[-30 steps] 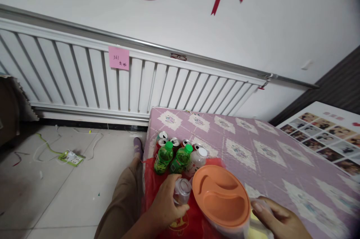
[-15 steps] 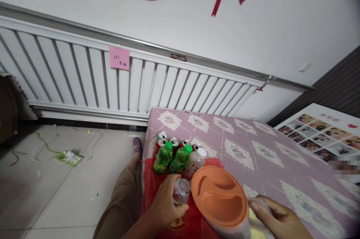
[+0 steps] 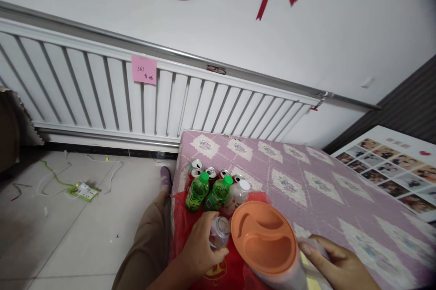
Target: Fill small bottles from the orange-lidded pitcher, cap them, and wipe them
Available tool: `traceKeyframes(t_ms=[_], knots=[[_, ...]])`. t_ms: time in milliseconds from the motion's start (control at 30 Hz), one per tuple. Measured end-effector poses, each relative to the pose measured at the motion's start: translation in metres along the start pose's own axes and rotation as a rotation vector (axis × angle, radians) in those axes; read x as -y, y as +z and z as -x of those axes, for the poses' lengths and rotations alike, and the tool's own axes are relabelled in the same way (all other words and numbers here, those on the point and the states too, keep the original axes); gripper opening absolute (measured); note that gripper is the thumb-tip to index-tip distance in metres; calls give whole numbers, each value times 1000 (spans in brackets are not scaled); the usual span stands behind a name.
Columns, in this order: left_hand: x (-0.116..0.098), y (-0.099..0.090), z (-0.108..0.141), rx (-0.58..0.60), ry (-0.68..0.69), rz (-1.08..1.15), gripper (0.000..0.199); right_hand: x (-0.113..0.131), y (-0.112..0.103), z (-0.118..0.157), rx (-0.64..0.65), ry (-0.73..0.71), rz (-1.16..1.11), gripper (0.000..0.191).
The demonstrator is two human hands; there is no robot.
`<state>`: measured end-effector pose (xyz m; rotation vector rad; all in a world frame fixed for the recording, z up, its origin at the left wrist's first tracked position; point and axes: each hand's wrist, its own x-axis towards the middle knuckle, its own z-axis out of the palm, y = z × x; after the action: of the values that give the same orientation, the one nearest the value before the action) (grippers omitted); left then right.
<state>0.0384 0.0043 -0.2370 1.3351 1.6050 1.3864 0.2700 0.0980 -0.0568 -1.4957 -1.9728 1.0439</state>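
Observation:
My left hand (image 3: 199, 247) is wrapped round a small clear cup (image 3: 220, 231), its round mouth turned upward. On the right, my right hand (image 3: 335, 260) grips the handle of a translucent pitcher with an orange lid (image 3: 269, 240). The lid leans toward the cup, nearly touching its rim; I see no liquid flowing. Just beyond the cup stand two green bottles with green caps (image 3: 197, 192) and a pale bottle with a white cap (image 3: 238, 194). Several drink cans (image 3: 211, 173) are lined up behind them. Under all this lies a red cloth or bag (image 3: 190, 228).
A mattress with a purple floral cover (image 3: 282, 162) carries these things. Behind it runs a white radiator (image 3: 211, 103) bearing a pink note (image 3: 144, 70). A green power strip (image 3: 84, 190) and cables lie on the tiled floor. A photo board (image 3: 391, 167) rests at the right.
The pitcher and my right hand have shifted very slightly. The cup, my left hand, the bottles and the cans hold their places.

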Motion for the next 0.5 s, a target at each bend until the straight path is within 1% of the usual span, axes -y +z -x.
traceKeyframes(t_ms=[333, 500], knots=[[1, 1, 0, 0, 2, 9, 79, -1, -3, -2, 10, -21, -4, 34], [1, 1, 0, 5, -1, -4, 78, 6, -3, -1, -10, -43, 13, 34]])
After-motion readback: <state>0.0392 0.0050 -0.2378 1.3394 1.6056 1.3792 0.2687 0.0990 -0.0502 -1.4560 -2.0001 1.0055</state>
